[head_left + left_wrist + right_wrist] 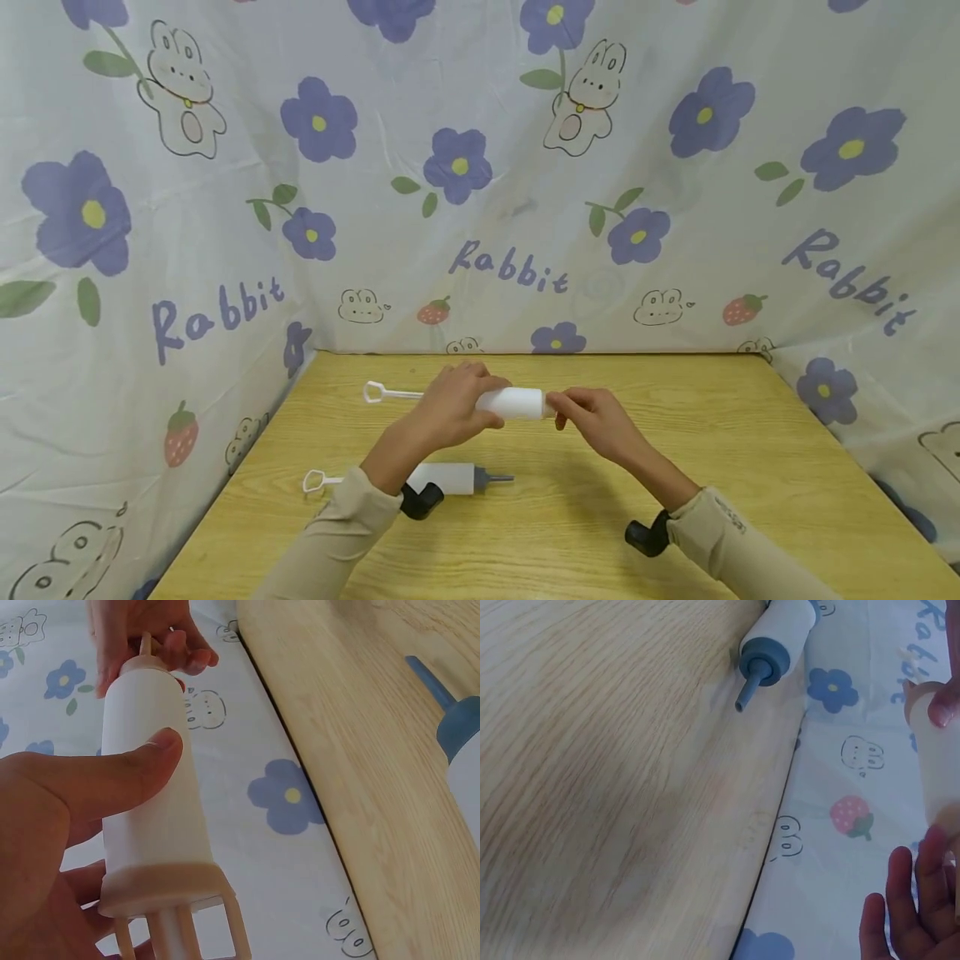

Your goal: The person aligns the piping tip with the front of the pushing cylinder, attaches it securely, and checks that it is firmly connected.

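Note:
My left hand [453, 407] grips the white barrel of a plunger syringe [519, 403], held level above the table. In the left wrist view the thumb lies along the barrel [154, 817], which has a beige collar at the near end. A white pull handle [373, 392] sticks out to the left. My right hand [600, 423] pinches the beige nozzle cap [142, 661] at the other end; its narrow tip shows between the fingers. The right wrist view shows only part of the right hand [919, 907], beside the barrel.
A second white syringe [450, 478] with a blue-grey cap and nozzle [754, 682] lies on the wooden table [600, 533], nearer me, partly behind the left forearm. A curtain [480, 100] printed with flowers and rabbits hangs behind the table and along its sides.

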Demonstrator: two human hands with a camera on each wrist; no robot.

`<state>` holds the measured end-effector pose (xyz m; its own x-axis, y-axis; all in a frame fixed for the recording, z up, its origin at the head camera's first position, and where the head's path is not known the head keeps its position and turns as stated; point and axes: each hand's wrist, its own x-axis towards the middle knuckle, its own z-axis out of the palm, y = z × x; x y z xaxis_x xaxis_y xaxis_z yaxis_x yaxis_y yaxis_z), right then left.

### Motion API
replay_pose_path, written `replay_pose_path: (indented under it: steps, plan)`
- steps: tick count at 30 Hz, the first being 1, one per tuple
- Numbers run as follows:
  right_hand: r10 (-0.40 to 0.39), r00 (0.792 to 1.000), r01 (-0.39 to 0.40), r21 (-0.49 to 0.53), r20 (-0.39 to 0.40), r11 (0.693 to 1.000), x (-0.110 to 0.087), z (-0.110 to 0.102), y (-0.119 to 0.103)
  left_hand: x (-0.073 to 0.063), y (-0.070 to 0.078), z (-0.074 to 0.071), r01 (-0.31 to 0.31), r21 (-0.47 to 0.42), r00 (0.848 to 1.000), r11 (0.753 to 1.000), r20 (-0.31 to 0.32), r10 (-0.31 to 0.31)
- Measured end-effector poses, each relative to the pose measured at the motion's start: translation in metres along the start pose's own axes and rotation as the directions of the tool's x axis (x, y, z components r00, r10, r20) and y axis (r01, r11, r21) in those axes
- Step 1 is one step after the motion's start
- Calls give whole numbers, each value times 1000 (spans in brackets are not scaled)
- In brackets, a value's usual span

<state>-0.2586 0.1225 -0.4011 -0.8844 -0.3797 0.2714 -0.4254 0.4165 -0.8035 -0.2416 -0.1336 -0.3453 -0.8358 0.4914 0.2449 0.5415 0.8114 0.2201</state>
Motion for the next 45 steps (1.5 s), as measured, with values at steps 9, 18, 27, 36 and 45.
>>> replay_pose_path:
  steps: [9,18,27,36,45]
  plan:
    - [34,989,-52,127,141,991,-3,-2,-1,-3,-5,3,13,-11,1000,1000,1,-13]
    - [21,990,-35,98,142,995,-3,-1,0,-3,-6,4,4,-11,1000,1000,5,-4]
    - [33,992,-39,43,123,998,-1,1,-3,-4,-6,4,20,-13,1000,1000,14,-20]
    - [28,991,-32,32,129,999,2,1,-3,-5,-8,2,10,-14,1000,1000,-1,-10]
    - [27,988,-36,56,153,998,2,1,-3,-7,-8,1,10,-9,1000,1000,0,-10]
